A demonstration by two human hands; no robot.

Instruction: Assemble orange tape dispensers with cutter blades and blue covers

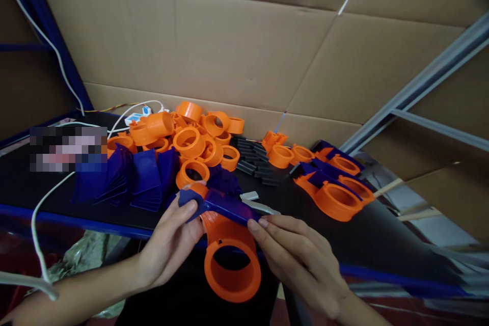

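Observation:
An orange tape dispenser (pixel 232 270) with a dark blue plastic plate (pixel 227 206) across its top is held just over the table's front edge. My left hand (pixel 173 239) grips its left end, thumb pressed on a dark blue flap there. On the other side, my right hand (pixel 301 254) pinches the tip of the blue plate between thumb and fingers. The round ring of the dispenser hangs down between both hands. Just behind it lie a pale grey strip (pixel 262 207) and a small white piece (pixel 249 195).
Loose orange rings (pixel 189 142) are heaped at the back. Stacks of blue plates (pixel 147 178) stand left of them, black strips (pixel 255 160) to the right. Several blue-and-orange dispensers (pixel 338 198) lie farther right. A white cable (pixel 36 219) hangs over the left edge; cardboard (pixel 229 46) walls the back.

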